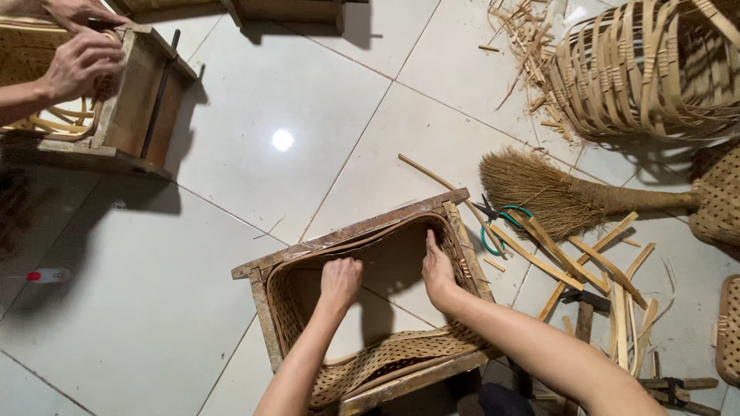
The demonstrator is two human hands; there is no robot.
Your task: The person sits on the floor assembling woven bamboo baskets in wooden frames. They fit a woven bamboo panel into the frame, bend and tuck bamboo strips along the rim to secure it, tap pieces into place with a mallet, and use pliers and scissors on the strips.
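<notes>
Inside the brown wooden box frame (362, 231) on the white floor, the left hand (340, 281) should press flat and the right hand (437, 271) gently push the tan woven basket (385, 358) snug against the frame.

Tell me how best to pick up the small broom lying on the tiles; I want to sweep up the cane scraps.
Grip the broom by its narrow bound handle, coming from above. It lies flat, bristles fanned toward the scissors, handle pointing right toward a woven piece. The handle's middle looks bare, so fingers could likely close round it there.
</notes>
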